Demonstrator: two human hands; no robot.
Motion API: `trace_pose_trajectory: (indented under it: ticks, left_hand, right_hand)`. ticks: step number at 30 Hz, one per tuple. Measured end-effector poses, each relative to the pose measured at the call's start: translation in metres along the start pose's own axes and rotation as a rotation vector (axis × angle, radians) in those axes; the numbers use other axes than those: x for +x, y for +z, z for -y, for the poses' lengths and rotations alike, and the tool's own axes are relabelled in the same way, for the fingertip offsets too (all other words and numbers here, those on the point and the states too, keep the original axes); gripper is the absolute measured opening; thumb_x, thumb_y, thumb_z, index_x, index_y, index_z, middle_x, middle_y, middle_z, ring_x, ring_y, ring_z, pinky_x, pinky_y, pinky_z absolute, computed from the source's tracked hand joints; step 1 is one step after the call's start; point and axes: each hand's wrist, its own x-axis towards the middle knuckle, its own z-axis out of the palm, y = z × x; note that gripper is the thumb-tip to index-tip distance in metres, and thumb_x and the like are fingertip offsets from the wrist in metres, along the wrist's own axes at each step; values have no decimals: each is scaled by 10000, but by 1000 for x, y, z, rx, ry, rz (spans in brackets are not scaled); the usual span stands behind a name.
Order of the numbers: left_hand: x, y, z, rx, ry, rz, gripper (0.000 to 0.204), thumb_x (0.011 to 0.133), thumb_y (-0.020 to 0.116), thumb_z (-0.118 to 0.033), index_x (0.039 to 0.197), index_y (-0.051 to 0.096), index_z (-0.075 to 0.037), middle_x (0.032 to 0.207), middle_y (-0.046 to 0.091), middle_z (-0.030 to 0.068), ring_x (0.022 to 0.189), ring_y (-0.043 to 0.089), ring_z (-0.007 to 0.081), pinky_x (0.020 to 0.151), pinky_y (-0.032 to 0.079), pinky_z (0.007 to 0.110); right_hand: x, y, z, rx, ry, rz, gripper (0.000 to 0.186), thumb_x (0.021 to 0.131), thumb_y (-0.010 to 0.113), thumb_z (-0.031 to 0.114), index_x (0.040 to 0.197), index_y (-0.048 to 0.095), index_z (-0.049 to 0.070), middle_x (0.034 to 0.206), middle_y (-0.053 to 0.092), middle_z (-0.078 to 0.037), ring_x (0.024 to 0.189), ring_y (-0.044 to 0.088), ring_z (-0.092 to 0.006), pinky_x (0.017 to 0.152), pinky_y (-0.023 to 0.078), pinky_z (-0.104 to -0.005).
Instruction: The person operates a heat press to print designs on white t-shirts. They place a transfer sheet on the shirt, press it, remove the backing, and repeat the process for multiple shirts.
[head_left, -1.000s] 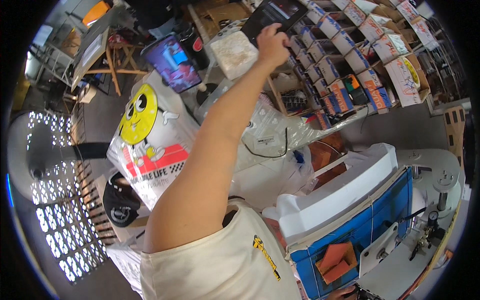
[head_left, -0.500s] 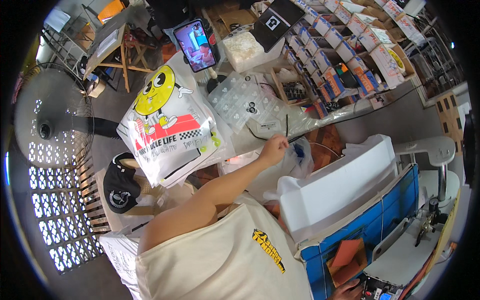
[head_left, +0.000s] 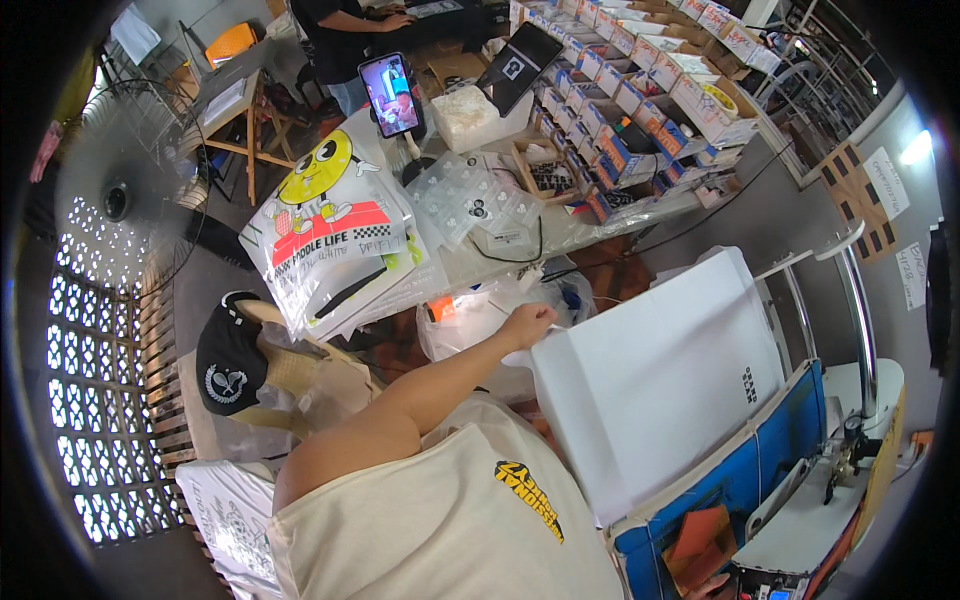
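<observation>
A white cloth [head_left: 660,370] with small dark print lies spread over the machine at my right. My left hand [head_left: 530,325], fingers curled, is closed at its far left corner, where the edge rises to meet it. Only a few fingertips of my right hand [head_left: 708,587] show at the lower edge, beside an orange-brown open box [head_left: 700,540] and the machine's control panel [head_left: 765,585]; what they touch is hidden. Along the cloth's near right side runs a blue padded panel [head_left: 740,470] with string around it.
A plastic-covered table [head_left: 620,222] ahead bears printed plastic bags [head_left: 335,235], a propped phone [head_left: 390,95] and clear packets [head_left: 475,200]. Box shelves [head_left: 640,90] stand beyond. A fan [head_left: 117,200] and a black cap [head_left: 230,355] are at left. Another person [head_left: 335,40] works far off.
My left hand has come down and nearer, from above the cloth to its corner. The cloth has spread flatter, and its print now shows. The view has shifted; the far person's arms appear.
</observation>
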Motion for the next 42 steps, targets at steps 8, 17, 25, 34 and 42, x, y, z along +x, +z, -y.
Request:
trace_pose_trajectory:
  ticks: [8,17,25,34,42]
  left_hand:
    - [-46,12,-93,183,204,55,374,932,612,-284,1184,645,-10,1176,636,194,1089,620,349,945,489,409]
    - [-91,-119,-234,870,904,-1057,899,901,535,-564,1561,230,-36,1632,84,268,1494,-49,511,1097,-110,725]
    - [-177,-175,-324,1337,1017,-1255,871,936,539,-484,1535,190,44,1603,19,327,1505,-99,446,1154,-102,608]
    - [-169,-154,-345,991,1224,-1282,738,919,595,-470,1395,445,74,1583,82,300,1466,138,451,1160,159,598]
    - [-166,-136,-358,1111,1375,-1259,682,972,508,-511,1385,483,30,1599,51,305,1497,62,437,1162,152,586]
  right_hand:
    - [-33,10,-102,-194,269,-2,432,956,658,393,746,665,15,698,641,-139,581,604,-320,524,485,-433]
    - [-43,9,-177,-205,160,-9,543,1052,481,311,651,535,-51,590,487,-233,526,446,-419,540,379,-519]
    - [-50,30,-204,-233,210,-202,547,1049,489,310,676,547,-86,633,525,-256,572,476,-421,614,404,-537]
    - [-73,30,-228,-298,264,-166,473,1025,531,290,718,571,-67,675,554,-238,616,512,-413,628,425,-520]
    - [-81,30,-233,-315,293,-124,409,1003,568,273,754,592,-51,713,579,-222,655,544,-407,640,444,-505]
